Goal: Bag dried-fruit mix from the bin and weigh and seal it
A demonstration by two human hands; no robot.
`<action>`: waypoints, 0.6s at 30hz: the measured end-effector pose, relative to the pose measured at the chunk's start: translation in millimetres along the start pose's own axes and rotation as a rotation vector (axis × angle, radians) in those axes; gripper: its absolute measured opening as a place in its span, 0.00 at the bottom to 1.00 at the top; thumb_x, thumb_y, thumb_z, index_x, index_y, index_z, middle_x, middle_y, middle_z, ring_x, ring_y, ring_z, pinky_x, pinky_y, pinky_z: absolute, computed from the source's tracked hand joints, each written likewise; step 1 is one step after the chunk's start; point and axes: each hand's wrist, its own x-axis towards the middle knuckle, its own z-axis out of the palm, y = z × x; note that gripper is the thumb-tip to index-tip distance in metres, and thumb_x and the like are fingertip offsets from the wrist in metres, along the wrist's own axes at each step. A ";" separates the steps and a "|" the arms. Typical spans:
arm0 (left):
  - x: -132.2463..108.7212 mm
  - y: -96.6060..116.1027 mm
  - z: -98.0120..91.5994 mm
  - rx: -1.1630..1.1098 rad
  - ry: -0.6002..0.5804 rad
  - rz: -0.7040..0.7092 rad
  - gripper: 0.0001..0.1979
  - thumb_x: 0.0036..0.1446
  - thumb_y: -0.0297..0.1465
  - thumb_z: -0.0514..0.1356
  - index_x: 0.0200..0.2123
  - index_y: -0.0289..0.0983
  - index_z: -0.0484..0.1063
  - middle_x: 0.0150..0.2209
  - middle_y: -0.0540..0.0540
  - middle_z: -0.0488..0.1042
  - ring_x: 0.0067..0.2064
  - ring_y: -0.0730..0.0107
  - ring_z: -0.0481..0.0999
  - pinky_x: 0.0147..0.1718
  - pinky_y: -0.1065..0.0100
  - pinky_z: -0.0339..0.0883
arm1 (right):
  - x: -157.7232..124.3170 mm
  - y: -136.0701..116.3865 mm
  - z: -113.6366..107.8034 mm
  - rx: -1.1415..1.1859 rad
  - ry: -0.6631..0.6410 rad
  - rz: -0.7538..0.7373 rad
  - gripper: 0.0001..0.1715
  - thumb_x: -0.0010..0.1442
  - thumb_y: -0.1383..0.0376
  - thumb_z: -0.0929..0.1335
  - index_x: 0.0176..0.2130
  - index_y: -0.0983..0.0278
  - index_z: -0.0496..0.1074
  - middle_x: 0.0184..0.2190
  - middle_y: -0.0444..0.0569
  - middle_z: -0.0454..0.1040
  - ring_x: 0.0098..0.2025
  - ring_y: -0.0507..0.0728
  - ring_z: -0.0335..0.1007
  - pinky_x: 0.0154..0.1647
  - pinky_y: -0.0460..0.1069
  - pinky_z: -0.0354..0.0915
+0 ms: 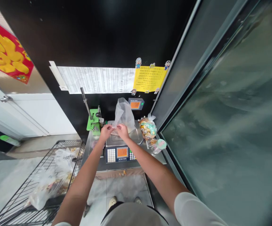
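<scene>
A clear plastic bag (124,113) stands upright above the metal pan of a weighing scale (135,137). My left hand (106,131) and my right hand (122,130) meet at the near side of this bag, fingertips close together. Both hands are pinched, and the plastic seems to run between them; what lies inside the bag I cannot make out. In front of the pan is the scale's keypad with a lit orange display (122,152). Just left of my left hand stands a green bag-sealing device (94,121) with a metal rod.
A bag of wrapped snacks (147,128) and a plastic jar with a pale green lid (160,145) sit right of the scale. A wire cart (38,168) with filled bags is at the left. A glass door (225,119) borders the right.
</scene>
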 end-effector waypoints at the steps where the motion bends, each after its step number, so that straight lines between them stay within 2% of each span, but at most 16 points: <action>1: 0.9 1.2 -1.6 -0.010 -0.015 -0.007 0.11 0.56 0.40 0.67 0.33 0.38 0.77 0.31 0.48 0.76 0.34 0.66 0.73 0.39 0.66 0.65 | 3.1 -0.6 -1.3 0.020 -0.017 0.004 0.07 0.58 0.62 0.71 0.34 0.64 0.76 0.33 0.49 0.77 0.36 0.57 0.75 0.40 0.49 0.72; 5: 1.6 6.4 -8.1 -0.042 -0.089 -0.032 0.12 0.58 0.41 0.65 0.34 0.37 0.80 0.32 0.46 0.79 0.35 0.65 0.75 0.39 0.66 0.67 | 11.4 -1.3 -5.3 0.112 -0.137 0.107 0.05 0.58 0.63 0.69 0.32 0.63 0.73 0.24 0.43 0.72 0.26 0.54 0.70 0.28 0.46 0.66; 10: -2.1 16.2 -7.7 -0.045 -0.106 -0.047 0.12 0.57 0.41 0.66 0.34 0.36 0.80 0.32 0.46 0.78 0.35 0.65 0.75 0.40 0.65 0.67 | 1.7 -13.7 -14.7 0.100 -0.178 0.082 0.05 0.58 0.63 0.69 0.31 0.62 0.71 0.23 0.41 0.71 0.27 0.54 0.69 0.30 0.46 0.66; 12: -6.2 23.5 -7.2 -0.045 -0.081 -0.047 0.14 0.56 0.40 0.67 0.41 0.36 0.80 0.36 0.45 0.79 0.37 0.64 0.75 0.41 0.65 0.68 | -12.1 -24.3 -30.0 0.082 -0.108 0.003 0.05 0.59 0.63 0.69 0.33 0.62 0.72 0.25 0.43 0.73 0.29 0.55 0.70 0.33 0.47 0.68; 15: -12.1 39.1 -10.0 -0.044 -0.033 -0.036 0.22 0.59 0.40 0.66 0.53 0.36 0.78 0.46 0.42 0.79 0.39 0.65 0.75 0.44 0.63 0.70 | -31.5 -37.8 -69.7 0.029 0.106 -0.146 0.08 0.63 0.61 0.68 0.38 0.63 0.76 0.35 0.48 0.77 0.37 0.57 0.73 0.43 0.50 0.71; 18: -6.9 59.7 -12.3 0.004 0.022 0.008 0.31 0.60 0.43 0.67 0.62 0.36 0.73 0.56 0.37 0.77 0.39 0.67 0.73 0.46 0.62 0.71 | -26.0 -41.2 -110.7 0.016 0.258 -0.157 0.18 0.63 0.59 0.69 0.51 0.63 0.76 0.48 0.53 0.77 0.41 0.58 0.74 0.47 0.53 0.74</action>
